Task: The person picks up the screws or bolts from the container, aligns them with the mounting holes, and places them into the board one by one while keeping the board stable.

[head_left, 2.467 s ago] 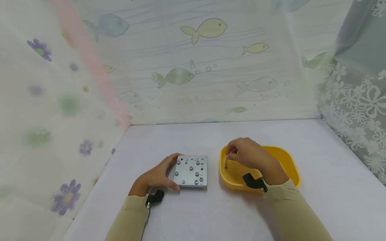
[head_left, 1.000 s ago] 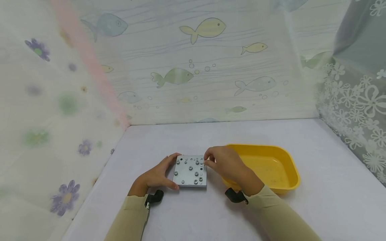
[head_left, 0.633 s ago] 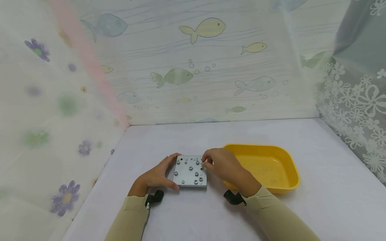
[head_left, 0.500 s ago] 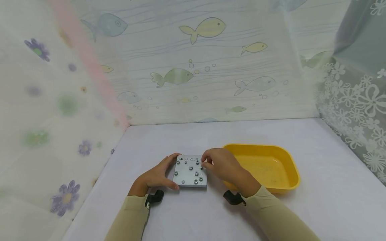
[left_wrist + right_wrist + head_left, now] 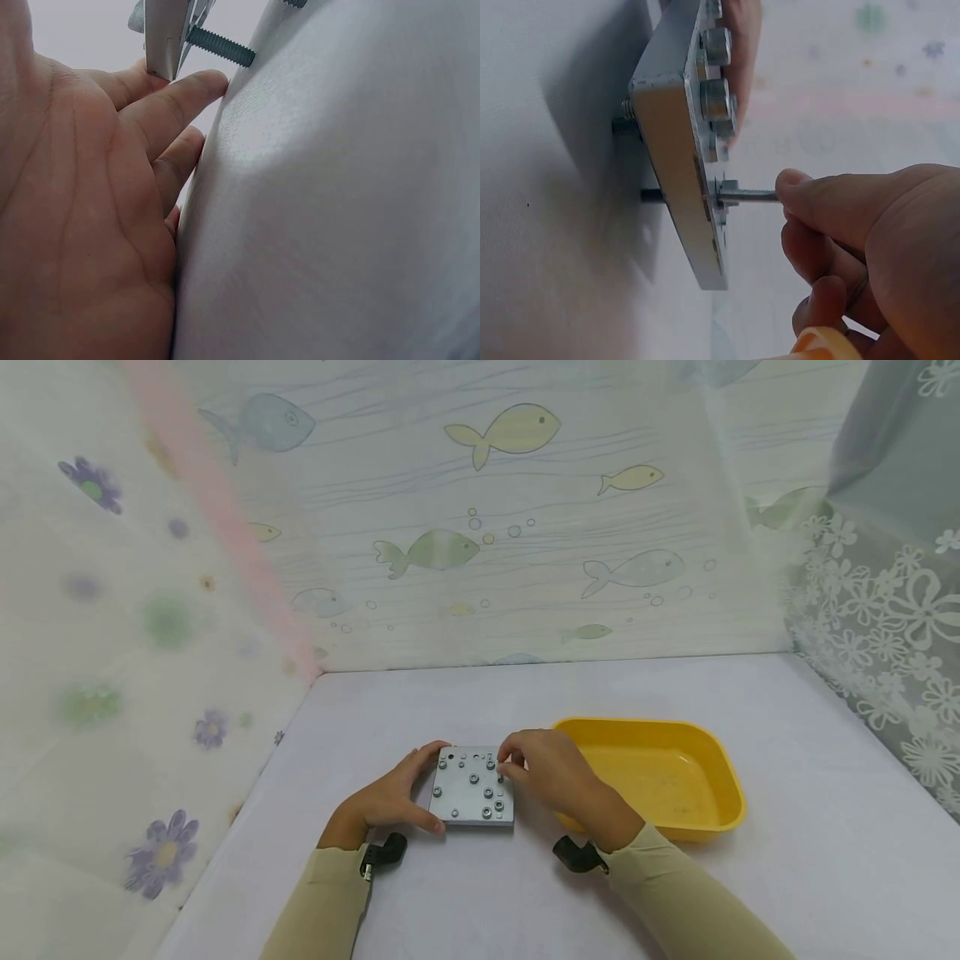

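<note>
A square silver metal plate [image 5: 456, 797] bears several socket-head screws and some bare holes. My left hand [image 5: 392, 795] holds its left edge, thumb at the near corner and forefinger at the far one. Threaded ends [image 5: 221, 46] stick out below the plate in the left wrist view. With thumb and fingertips, my right hand [image 5: 553, 774] pinches a thin metal screw [image 5: 751, 196] over the plate's right side. In the right wrist view the screw stands square to the plate's face, its tip right at the surface; its other end is hidden in my fingers.
A yellow plastic tub [image 5: 726, 777] stands right of the plate, partly behind my right hand. Under everything lies a white table cover [image 5: 480, 902]. A fish-patterned curtain [image 5: 525, 527] hangs behind, with a flowered one [image 5: 150, 735] to the left.
My right hand came left out of the yellow tub with the screw, over to the plate's right side, then shifted slightly further left. My left hand and the plate have stayed put.
</note>
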`<state>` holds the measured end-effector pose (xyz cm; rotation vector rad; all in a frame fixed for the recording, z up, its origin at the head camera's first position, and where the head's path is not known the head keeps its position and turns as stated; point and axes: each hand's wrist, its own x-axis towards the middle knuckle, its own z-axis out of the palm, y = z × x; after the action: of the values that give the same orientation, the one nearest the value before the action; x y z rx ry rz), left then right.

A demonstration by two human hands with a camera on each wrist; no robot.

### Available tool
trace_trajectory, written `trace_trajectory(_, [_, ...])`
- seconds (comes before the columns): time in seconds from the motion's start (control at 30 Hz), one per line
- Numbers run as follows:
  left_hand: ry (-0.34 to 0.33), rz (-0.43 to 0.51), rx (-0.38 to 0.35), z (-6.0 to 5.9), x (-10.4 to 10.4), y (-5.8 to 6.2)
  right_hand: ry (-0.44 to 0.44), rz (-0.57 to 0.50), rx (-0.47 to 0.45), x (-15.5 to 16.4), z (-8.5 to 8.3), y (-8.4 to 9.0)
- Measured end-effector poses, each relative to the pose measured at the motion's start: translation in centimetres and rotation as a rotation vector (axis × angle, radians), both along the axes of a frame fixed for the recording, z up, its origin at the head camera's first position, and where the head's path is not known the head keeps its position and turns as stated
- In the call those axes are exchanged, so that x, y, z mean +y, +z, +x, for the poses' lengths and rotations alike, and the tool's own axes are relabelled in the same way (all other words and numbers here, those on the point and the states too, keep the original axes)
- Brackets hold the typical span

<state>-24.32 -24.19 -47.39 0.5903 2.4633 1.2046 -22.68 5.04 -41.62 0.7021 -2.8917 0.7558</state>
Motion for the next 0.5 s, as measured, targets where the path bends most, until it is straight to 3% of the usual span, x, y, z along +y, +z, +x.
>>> trace_trajectory(0.5, [0.003, -0.018, 0.005, -0.02, 0.00, -0.15, 0.002, -0.031, -0.018, -0.06, -0.08, -0.12])
